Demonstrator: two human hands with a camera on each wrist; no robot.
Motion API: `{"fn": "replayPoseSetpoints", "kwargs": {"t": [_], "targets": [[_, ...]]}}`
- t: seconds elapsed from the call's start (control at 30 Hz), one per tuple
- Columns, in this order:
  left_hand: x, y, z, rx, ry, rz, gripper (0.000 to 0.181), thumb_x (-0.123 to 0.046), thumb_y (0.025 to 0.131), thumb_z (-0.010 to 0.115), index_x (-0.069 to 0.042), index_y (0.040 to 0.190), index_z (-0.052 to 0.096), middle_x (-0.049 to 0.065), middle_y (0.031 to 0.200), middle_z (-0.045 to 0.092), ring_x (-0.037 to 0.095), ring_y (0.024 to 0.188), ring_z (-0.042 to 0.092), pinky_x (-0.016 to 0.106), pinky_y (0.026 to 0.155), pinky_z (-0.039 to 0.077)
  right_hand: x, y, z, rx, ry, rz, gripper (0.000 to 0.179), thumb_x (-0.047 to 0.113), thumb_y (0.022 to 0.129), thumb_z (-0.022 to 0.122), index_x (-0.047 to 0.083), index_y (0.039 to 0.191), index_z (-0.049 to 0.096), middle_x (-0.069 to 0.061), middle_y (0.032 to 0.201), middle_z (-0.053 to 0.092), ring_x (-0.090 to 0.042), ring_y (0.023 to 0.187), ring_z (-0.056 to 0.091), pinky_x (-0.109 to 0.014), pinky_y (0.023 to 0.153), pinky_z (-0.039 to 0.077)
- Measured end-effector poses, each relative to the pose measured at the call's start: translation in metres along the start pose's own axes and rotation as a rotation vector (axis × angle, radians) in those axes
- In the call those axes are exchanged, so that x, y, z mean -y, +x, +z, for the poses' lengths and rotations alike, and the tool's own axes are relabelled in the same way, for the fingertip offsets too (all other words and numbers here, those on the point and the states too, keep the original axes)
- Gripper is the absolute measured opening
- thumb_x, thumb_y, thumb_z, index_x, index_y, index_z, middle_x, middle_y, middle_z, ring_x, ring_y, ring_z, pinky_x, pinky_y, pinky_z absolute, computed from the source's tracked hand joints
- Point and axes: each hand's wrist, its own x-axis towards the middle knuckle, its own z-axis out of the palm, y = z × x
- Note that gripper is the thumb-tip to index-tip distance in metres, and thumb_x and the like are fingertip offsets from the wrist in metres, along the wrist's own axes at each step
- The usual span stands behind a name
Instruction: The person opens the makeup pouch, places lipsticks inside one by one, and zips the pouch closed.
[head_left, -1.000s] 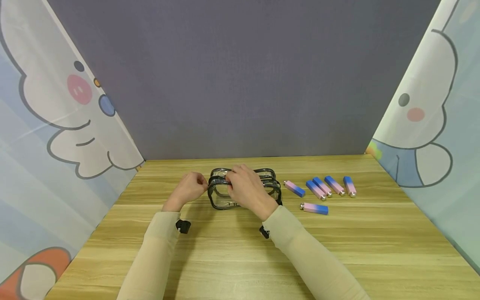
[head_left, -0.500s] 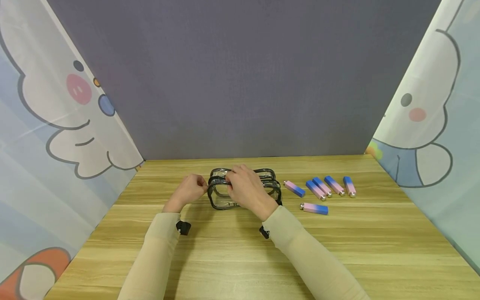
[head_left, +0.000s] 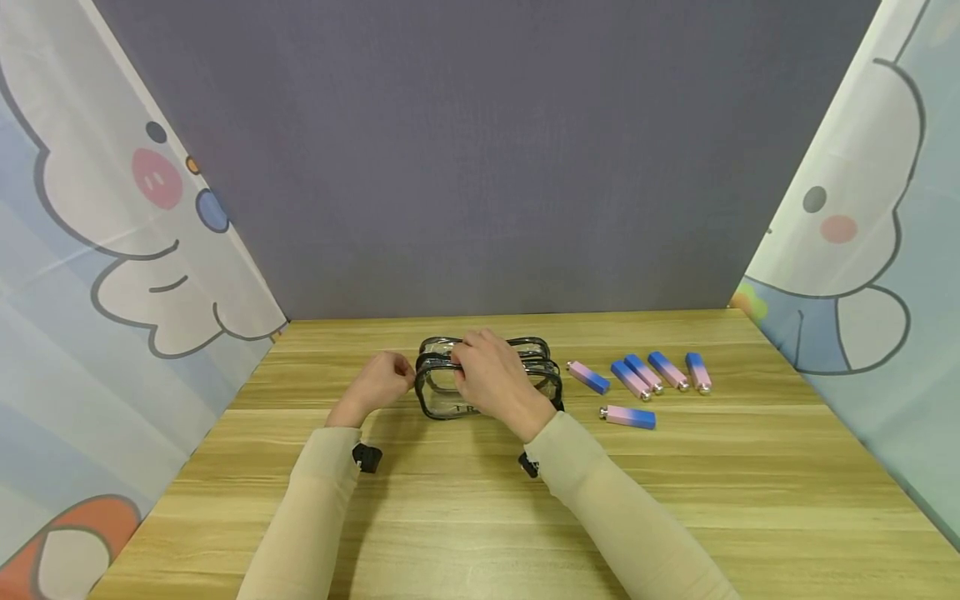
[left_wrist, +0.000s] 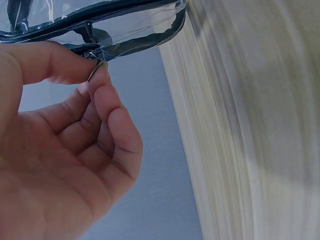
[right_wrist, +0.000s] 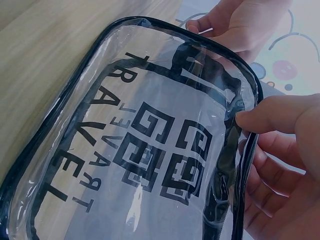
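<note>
A clear travel pouch (head_left: pixel 442 402) with black piping stands on the wooden table, lettered TRAVEL on its front. At its left end my left hand (head_left: pixel 375 387) pinches a small metal zipper pull (left_wrist: pixel 94 71) between thumb and forefinger; the other fingers curl beneath. My right hand (head_left: pixel 495 379) grips the pouch's upper edge near the middle. In the right wrist view, the right thumb (right_wrist: pixel 250 114) presses on the piped edge while the fingers lie behind it. No contents show through the plastic panel.
Several blue-and-pink lipstick tubes lie right of the pouch; the nearest lipstick tube (head_left: pixel 628 417) is apart from the group, and another lipstick tube (head_left: pixel 588 377) lies close to the pouch's right end. A grey panel (head_left: pixel 510 167) rises behind the table (head_left: pixel 480 517).
My left hand has come down very slightly at the pouch's left end. The right hand, pouch and lipstick tubes stay where they were.
</note>
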Motion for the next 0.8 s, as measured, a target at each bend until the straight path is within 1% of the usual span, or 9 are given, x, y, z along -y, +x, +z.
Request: {"fn": "replayPoseSetpoints", "kwargs": {"t": [0.23,0.47,0.57,0.8], "targets": [[0.0,0.0,0.001,-0.012,0.01,0.008,0.012,-0.008,0.093,0.057,-0.002,0.09,0.068,0.007,0.082,0.062,0.021,0.073,0.053,0.035,0.067,0.044,0.0,0.0,0.001,-0.002,0.0,-0.003,0.01,0.014,0.091,0.074,0.012,0.102,0.074,-0.003,0.101,0.067,-0.021,0.097,0.061,-0.037,0.085,0.053],[0.002,0.001,0.002,-0.002,-0.01,-0.003,0.013,-0.008,0.094,0.058,-0.001,0.096,0.069,0.009,0.089,0.065,0.022,0.076,0.055,0.036,0.069,0.046,-0.002,-0.003,0.0,-0.039,-0.01,-0.033,0.01,0.015,0.091,0.075,0.012,0.1,0.074,-0.002,0.099,0.067,-0.021,0.094,0.061,-0.037,0.084,0.053],[0.003,0.0,0.001,-0.001,-0.016,-0.001,0.013,-0.008,0.094,0.058,-0.001,0.096,0.069,0.009,0.09,0.066,0.022,0.077,0.055,0.037,0.07,0.047,-0.003,-0.005,-0.003,-0.051,-0.018,-0.039,0.008,0.015,0.091,0.075,0.012,0.098,0.074,-0.002,0.097,0.066,-0.021,0.092,0.061,-0.037,0.083,0.053],[0.004,0.0,0.002,-0.019,-0.038,0.007,0.012,-0.009,0.093,0.062,0.0,0.096,0.07,0.009,0.089,0.067,0.022,0.078,0.058,0.037,0.07,0.049,-0.01,-0.011,-0.009,-0.04,-0.026,-0.026,0.01,0.018,0.091,0.076,0.012,0.099,0.074,-0.002,0.098,0.066,-0.021,0.093,0.061,-0.037,0.084,0.052]]}}
